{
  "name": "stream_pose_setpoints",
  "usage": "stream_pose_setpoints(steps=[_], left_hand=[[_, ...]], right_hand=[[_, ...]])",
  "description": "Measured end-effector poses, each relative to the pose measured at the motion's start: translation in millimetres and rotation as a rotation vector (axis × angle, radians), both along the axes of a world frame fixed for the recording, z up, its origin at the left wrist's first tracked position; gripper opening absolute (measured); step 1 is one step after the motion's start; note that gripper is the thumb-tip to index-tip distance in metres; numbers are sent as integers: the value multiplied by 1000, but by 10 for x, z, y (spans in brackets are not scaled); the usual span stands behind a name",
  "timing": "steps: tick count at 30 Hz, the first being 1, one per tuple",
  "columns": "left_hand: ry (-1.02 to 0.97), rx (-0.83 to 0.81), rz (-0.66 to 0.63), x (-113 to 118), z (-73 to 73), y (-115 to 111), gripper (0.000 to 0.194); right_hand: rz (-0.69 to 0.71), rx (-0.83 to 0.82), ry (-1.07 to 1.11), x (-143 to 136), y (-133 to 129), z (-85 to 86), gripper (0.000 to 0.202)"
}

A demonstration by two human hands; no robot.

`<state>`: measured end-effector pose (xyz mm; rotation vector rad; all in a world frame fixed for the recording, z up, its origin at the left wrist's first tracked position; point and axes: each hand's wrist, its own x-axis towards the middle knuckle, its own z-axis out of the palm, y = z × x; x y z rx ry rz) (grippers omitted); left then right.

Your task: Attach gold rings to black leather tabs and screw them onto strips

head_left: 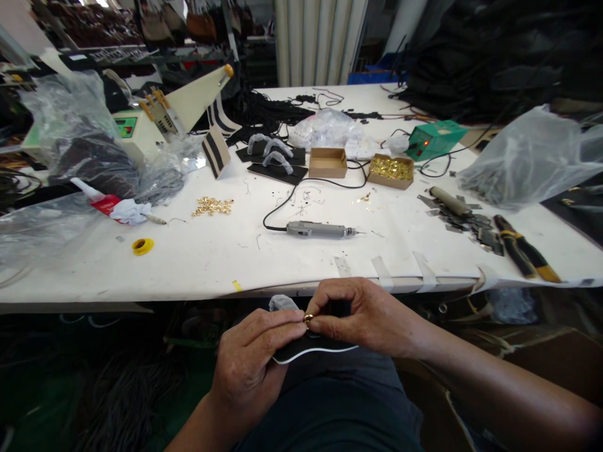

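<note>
Just in front of the table edge, over the lap, my left hand (257, 348) grips a black panel (325, 344) with a pale edge. A plastic-wrapped handle (282, 302) pokes up from the panel behind my left fingers. Thumb and forefinger of my right hand (353, 317) pinch a small gold metal fitting (308, 318) against the panel, close to my left fingertips. How the fitting sits on the panel is hidden by the fingers. Beyond the hands, a grey electric screwdriver (320, 230) lies on the white table (226, 245), its bit pointing right.
Gold fittings (211, 206) lie in a loose pile at left, near a yellow tape roll (142, 246). Behind the screwdriver stand a cardboard box (327, 164), a box of gold pieces (391, 171) and a green power unit (434, 139). Pliers (525, 248) lie at right beside dark metal plates (478, 227).
</note>
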<state>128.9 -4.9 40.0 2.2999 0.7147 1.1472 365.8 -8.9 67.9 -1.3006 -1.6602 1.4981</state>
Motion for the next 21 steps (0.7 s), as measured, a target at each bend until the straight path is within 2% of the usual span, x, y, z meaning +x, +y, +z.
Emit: stream_pose_setpoints(steps=[7,11,12,16,19,21], left_hand=[[-53,-60,2,17,50,15,35],[-58,-81,2,12,28,27,36],[-63,-83,8,15,23,28,35],[-68,-97,44,35,-9,19,33],[-57,-120,70,30,-52,0,32],[-38,-131,94,14,-93,-15,30]], right_hand=[[119,103,26,83,37,148,20],[199,214,22,161,18,144,48],[192,255,-4,157,4,122,49],[104,453,-104,71,-56,-8,27],[71,574,-148,10,-68,-90,24],[86,598,-184,-10,-51,-124,23]])
